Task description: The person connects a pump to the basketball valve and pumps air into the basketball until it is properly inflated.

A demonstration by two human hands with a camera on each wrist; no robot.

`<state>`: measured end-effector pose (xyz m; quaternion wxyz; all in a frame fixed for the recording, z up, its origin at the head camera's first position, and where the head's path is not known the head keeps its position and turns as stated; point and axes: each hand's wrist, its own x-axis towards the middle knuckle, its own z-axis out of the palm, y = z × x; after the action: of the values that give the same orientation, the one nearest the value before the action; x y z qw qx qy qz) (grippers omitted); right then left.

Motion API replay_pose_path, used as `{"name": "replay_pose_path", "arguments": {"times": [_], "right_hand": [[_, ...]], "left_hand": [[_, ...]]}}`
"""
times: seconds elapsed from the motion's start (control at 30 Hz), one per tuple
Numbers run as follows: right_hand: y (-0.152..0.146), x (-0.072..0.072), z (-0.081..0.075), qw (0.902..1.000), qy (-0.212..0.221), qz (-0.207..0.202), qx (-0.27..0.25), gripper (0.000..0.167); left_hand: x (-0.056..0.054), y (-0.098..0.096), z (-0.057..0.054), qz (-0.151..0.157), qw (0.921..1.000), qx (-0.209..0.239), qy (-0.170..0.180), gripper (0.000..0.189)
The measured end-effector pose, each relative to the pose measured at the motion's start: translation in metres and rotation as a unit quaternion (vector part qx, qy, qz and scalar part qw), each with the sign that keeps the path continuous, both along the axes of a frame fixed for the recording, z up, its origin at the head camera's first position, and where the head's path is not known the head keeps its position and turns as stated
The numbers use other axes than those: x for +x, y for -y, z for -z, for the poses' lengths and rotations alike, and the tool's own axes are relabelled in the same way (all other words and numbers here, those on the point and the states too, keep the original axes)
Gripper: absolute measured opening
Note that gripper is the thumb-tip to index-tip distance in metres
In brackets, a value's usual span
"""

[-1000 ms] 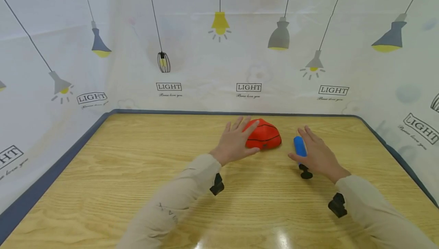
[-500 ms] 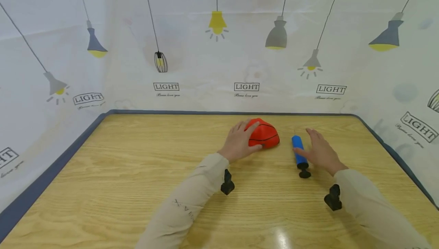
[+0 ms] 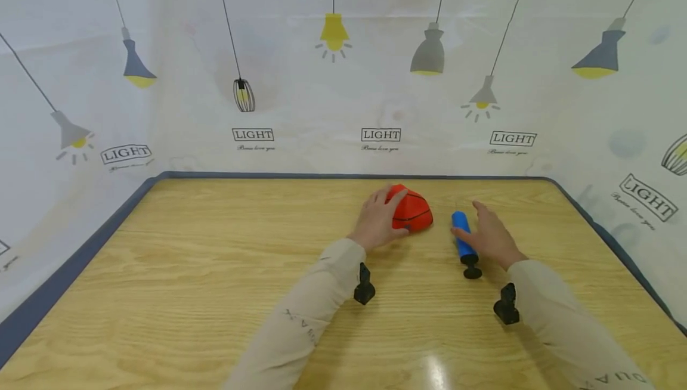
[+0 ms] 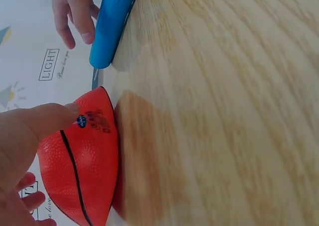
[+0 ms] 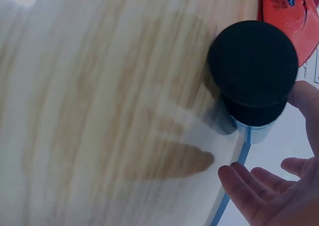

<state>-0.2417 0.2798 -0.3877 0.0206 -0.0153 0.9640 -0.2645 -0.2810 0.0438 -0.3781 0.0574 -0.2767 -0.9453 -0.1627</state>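
A slack, partly flattened red toy basketball [image 3: 413, 211] with black seam lines lies near the table's back edge. My left hand [image 3: 376, 220] is at its left side, fingers spread over its top and thumb along its near face; whether the thumb [image 4: 55, 117] presses it is hard to tell. To the right lies a blue hand air pump [image 3: 463, 235], its black handle [image 5: 253, 64] toward me and a thin needle at its far end. My right hand [image 3: 491, 235] is just right of the pump, with fingers apart and thumb reaching over the barrel.
The wood-grain table [image 3: 214, 271] has a dark blue border [image 3: 268, 174] at its foot of the wall. A white curtain [image 3: 300, 80] printed with hanging lamps encloses the back and sides. Black wrist cameras [image 3: 364, 285] hang under both sleeves.
My left hand has moved right and settled closer over the ball. My right hand has drawn slightly off the pump's barrel, uncovering more of it. Ball and pump stay put on the table.
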Motion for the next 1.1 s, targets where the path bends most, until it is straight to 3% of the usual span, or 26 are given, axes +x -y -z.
{"name": "replay_pose_path", "arguments": {"times": [0.73,0.97,1.1], "right_hand": [[0.007,-0.007,0.010,0.9997,-0.013,-0.004,0.018,0.081],[0.008,-0.011,0.011,0.9997,0.008,-0.001,0.023,0.081],[0.011,-0.013,0.010,0.9991,0.026,0.007,0.033,0.080]], "left_hand": [[-0.009,-0.006,0.016,-0.009,0.9984,0.056,-0.005,0.079],[-0.014,-0.006,0.021,-0.004,0.9958,0.087,-0.026,0.078],[-0.016,-0.005,0.023,-0.005,0.9947,0.101,-0.020,0.078]]}}
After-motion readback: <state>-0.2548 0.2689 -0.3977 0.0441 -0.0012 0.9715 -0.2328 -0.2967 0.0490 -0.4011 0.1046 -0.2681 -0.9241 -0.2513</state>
